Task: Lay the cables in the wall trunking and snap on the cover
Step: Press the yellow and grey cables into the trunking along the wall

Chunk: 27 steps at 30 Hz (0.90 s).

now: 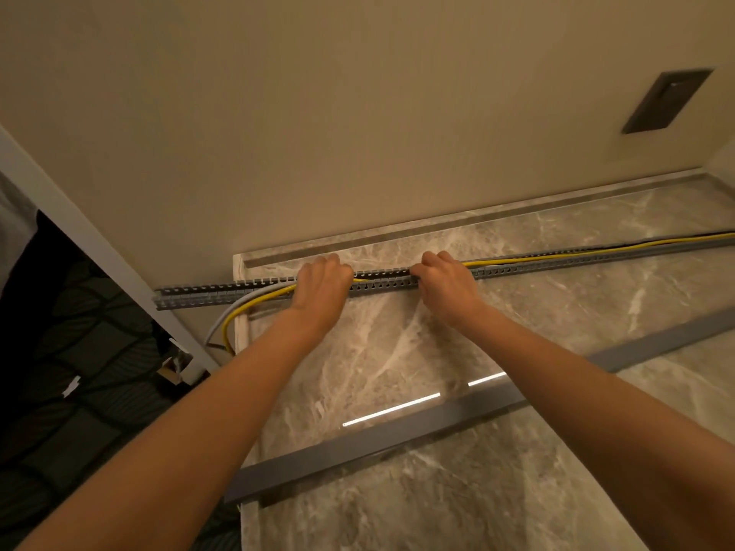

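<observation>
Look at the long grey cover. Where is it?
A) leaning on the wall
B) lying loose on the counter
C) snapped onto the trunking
B: the cover lies flat on the marble counter, apart from the open trunking with its cables showing.

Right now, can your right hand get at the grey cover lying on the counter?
Probably yes. The cover lies uncovered on the counter, nearer you than the trunking, beneath that forearm; the right hand need only release the trunking and draw back.
</observation>
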### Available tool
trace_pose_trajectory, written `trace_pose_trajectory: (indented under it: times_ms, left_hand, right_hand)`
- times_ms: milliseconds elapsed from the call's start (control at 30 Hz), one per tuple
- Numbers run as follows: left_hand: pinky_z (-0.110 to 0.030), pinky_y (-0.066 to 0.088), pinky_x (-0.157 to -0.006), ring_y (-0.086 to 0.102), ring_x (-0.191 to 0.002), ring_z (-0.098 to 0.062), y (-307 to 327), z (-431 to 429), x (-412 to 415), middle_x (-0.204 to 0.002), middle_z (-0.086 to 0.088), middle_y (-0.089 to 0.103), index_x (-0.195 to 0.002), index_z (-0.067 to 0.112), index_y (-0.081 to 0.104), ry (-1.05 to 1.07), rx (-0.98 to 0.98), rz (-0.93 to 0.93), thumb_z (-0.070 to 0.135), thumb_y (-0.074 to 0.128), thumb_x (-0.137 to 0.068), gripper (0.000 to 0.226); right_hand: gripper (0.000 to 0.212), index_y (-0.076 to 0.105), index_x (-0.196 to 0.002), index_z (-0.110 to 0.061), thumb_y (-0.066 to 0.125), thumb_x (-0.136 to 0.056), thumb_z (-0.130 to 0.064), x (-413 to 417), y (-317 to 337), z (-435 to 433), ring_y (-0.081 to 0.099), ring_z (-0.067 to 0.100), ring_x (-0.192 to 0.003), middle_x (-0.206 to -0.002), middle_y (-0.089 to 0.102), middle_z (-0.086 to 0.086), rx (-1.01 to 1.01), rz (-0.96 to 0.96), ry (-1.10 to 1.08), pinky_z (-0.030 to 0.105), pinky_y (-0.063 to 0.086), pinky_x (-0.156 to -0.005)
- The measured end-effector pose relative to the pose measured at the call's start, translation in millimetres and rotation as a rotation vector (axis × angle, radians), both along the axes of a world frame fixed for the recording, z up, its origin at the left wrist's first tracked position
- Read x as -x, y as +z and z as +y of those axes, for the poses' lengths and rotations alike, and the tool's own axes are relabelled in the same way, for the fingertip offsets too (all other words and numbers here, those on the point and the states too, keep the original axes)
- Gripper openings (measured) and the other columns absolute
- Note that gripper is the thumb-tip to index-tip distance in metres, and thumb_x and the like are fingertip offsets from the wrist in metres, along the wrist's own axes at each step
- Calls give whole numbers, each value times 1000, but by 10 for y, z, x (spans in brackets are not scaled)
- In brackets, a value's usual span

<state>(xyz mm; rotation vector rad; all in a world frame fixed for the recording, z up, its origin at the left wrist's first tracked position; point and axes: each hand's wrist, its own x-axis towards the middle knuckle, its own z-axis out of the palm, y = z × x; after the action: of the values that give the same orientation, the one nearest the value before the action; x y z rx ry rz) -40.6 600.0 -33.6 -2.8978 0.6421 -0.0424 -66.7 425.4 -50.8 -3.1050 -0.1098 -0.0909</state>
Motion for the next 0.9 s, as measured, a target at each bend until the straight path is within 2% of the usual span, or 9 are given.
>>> trace_pose_trajectory:
  times_ms: [133, 233, 333, 433, 533, 700, 833, 900]
  left_hand:
    - [-38, 48, -87, 54, -111, -31, -50, -56, 27, -120, -16, 57, -117, 1, 56, -37, -68, -3, -1, 43, -93, 27]
    - [-37, 51, -84, 57, -107, -30, -79, -118, 44, -117, -15, 60, -115, 2, 58, -35, -129, -1, 4, 44, -94, 25]
    - [-35, 51, -83, 59, -107, -28, -74, -174, 0, -116, -12, 61, -114, 6, 59, -28, -167, 8, 4, 48, -95, 22]
    - [-34, 50, -86, 59, -109, -27, -57, -187, -61, -119, -10, 62, -115, 9, 58, -48, -165, 29, 7, 51, -95, 21]
    - [-35, 48, -88, 58, -111, -29, -44, -169, -78, -120, -12, 61, -116, 7, 58, -57, -129, 58, 11, 49, -97, 21]
    - [-41, 48, -82, 59, -106, -35, 16, 40, -108, -113, -19, 64, -107, 0, 62, -15, 76, 94, 16, 49, -96, 24]
    - [-43, 52, -81, 64, -96, -36, 13, 400, -169, -99, -22, 69, -95, -2, 69, -36, 478, 114, -2, 59, -86, 14]
    - [-43, 51, -82, 63, -95, -35, -3, 591, -129, -99, -22, 67, -95, -4, 68, -30, 556, 85, -4, 64, -81, 14]
  right_hand:
    - [34, 47, -122, -3, 45, -89, 4, 53, -17, -150, 51, 31, -112, -121, 55, 14, -3, -22, -77, 37, 43, -90]
    - [32, 50, -118, -1, 46, -87, 5, 95, -59, -250, 51, 32, -112, -121, 55, 15, 19, 27, -102, 38, 42, -94]
    - [29, 55, -115, 0, 48, -87, 3, 37, -41, -274, 53, 35, -110, -119, 57, 17, -55, 74, -146, 41, 44, -90]
    - [25, 58, -113, -1, 47, -90, -4, -58, 43, -317, 55, 36, -109, -118, 59, 18, -76, 135, -161, 41, 46, -87]
    - [27, 55, -115, -1, 46, -89, -1, -19, 56, -312, 54, 36, -110, -119, 57, 18, -59, 130, -142, 41, 46, -88]
    - [36, 54, -120, -2, 48, -85, 5, 39, -13, 14, 50, 33, -112, -119, 56, 16, -66, -2, 34, 39, 39, -97]
    - [29, 58, -118, -4, 50, -90, -5, -155, 60, 402, 49, 34, -115, -119, 57, 15, -175, 38, 151, 40, 39, -96]
    - [28, 59, -117, -4, 52, -90, -6, -228, 97, 611, 48, 33, -116, -120, 56, 16, -218, 40, 193, 40, 40, -96]
